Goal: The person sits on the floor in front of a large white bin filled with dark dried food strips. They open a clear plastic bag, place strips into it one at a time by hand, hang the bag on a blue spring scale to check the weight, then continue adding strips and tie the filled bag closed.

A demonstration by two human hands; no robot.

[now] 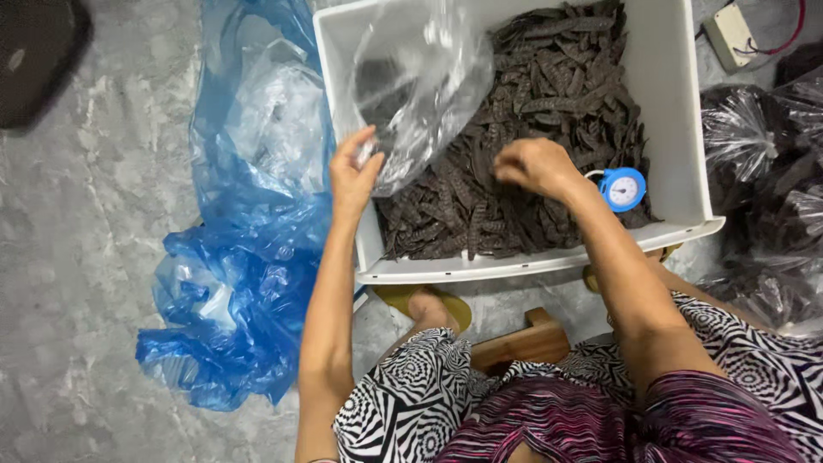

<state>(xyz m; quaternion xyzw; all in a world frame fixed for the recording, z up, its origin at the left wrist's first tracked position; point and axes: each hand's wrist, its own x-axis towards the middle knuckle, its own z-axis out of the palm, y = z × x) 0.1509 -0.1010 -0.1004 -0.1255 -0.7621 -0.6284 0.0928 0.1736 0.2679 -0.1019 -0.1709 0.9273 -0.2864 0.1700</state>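
My left hand (pixel 353 171) pinches the rim of a clear plastic bag (pixel 420 86) that holds a few dark pods, held up over the left part of a white plastic tub (pixel 677 129). The tub is filled with dark brown dried pods (pixel 549 103). My right hand (pixel 536 165) is down in the pile, fingers closed around some pods. A small blue round scale (pixel 623 189) lies on the pods just right of my right wrist.
A crumpled blue plastic sheet (pixel 249 257) lies on the grey floor left of the tub. Filled clear bags of dark pods (pixel 763 154) stand at the right. A beige box with a red wire (pixel 730 34) sits top right. A wooden stool (pixel 523 343) is under me.
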